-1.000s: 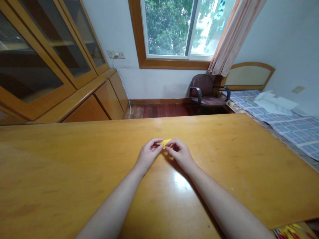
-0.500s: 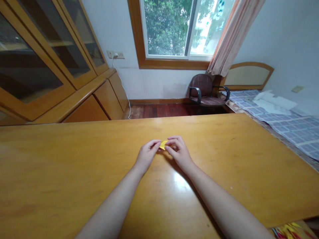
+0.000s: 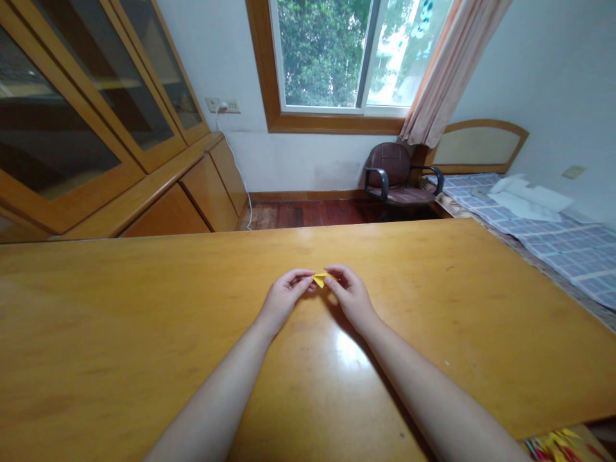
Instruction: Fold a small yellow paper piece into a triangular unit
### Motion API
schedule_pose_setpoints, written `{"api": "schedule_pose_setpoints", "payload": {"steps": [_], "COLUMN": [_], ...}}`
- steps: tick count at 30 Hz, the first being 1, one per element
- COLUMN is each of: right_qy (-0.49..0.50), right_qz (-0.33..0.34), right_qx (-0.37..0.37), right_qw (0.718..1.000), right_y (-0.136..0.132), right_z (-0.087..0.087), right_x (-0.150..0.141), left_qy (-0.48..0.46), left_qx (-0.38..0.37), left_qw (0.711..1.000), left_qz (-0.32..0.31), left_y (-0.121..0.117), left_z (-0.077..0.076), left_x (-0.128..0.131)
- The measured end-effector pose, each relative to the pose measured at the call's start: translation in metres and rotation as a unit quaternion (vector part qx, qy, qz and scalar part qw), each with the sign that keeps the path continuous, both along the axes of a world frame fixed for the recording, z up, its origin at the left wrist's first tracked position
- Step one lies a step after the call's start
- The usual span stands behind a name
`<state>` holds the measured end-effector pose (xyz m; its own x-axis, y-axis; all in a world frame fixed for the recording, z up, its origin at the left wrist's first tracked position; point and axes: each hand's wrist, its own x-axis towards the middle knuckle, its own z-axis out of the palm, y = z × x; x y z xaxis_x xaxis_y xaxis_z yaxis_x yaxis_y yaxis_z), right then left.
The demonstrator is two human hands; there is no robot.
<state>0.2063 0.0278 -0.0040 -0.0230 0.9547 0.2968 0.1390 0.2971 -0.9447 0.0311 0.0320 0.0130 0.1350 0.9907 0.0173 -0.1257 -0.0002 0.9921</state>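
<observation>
A small piece of folded yellow paper point(image 3: 319, 280) is held between my two hands, just above the wooden table point(image 3: 158, 308). My left hand point(image 3: 285, 294) pinches its left end between thumb and fingers. On the other side, my right hand point(image 3: 350, 292) grips the right end, with the thumb on the near face. A pointed flap of the paper hangs toward me between the thumbs. Fingers cover both ends, so the full folded shape is partly hidden.
Colourful folded paper pieces point(image 3: 558, 444) lie at the bottom right corner. Past the table's far edge stands a brown armchair point(image 3: 392, 176). A bed point(image 3: 543, 212) with a checked sheet is on the right, a glass-fronted cabinet point(image 3: 120, 122) on the left.
The yellow paper has turned, and its pointed flap now faces toward me. My right thumb and fingers have shifted their hold on it. Both forearms stay nearly in place.
</observation>
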Motion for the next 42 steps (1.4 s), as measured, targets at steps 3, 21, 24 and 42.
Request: {"api": "schedule_pose_setpoints", "payload": {"steps": [3,21,24,42], "right_qy": [-0.004,-0.061,-0.053,-0.058], "right_qz": [0.003,0.003,0.0,-0.003], "right_qx": [-0.001,0.037,0.025,0.017], "right_qw": [1.0,0.997,0.998,0.998], "right_y": [0.0,-0.005,-0.004,-0.005], "right_z": [-0.002,0.012,0.011,0.013], "right_x": [0.0,-0.001,-0.001,-0.001], "left_qy": [-0.001,-0.022,-0.017,-0.008], "left_qx": [-0.003,-0.017,-0.013,-0.009], "left_qw": [1.0,0.999,1.0,0.999], "left_qz": [0.004,-0.021,-0.023,-0.03], "left_y": [0.0,0.002,0.002,0.002], "left_z": [-0.002,-0.006,-0.004,-0.003], "left_x": [-0.001,-0.003,-0.003,-0.003]}}
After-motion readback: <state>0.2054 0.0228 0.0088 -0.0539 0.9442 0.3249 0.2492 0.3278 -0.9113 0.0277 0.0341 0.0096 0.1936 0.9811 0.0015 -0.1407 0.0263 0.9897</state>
